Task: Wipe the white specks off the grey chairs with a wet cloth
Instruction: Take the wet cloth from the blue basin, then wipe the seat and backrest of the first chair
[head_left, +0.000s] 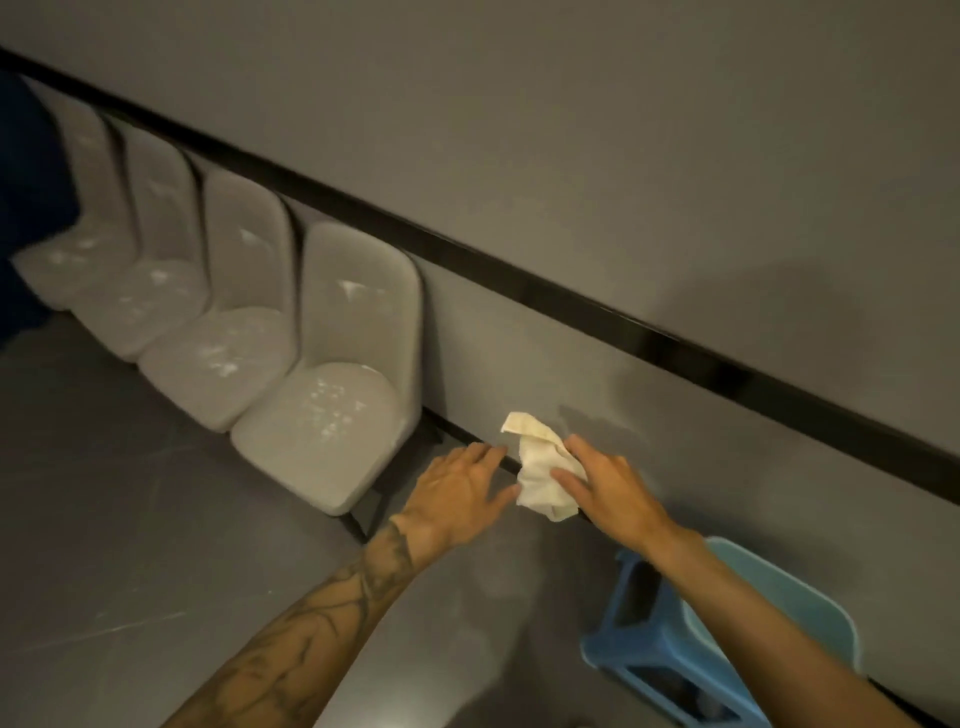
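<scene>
Head view, single frame, somewhat blurred. My right hand (608, 488) sits right of centre in the lower half of the frame and grips the cloth (540, 470), with thumb and forefinger closed round its bunched right side. The cloth is pale cream and crumpled, held in the air in front of the base of the grey wall (623, 130), clear of every seat. My left hand (462, 493) lies just left of it, fingers straight and spread, holding nothing; its thumb tip reaches the cloth's lower edge, though I cannot tell if it touches. Four grey chairs (228, 332) stand in a row against the wall, running from centre to upper left. The nearest chair (358, 291) is just left of my left hand. White specks (332, 405) mark its seat, with a white smear on its backrest; the other three show similar marks. A black rail (519, 280) crosses the wall diagonally above the backrests. At lower right, partly behind my right forearm, a blue stool (649, 660) stands on the dark floor (130, 519) beside a light-blue basin (789, 597).
</scene>
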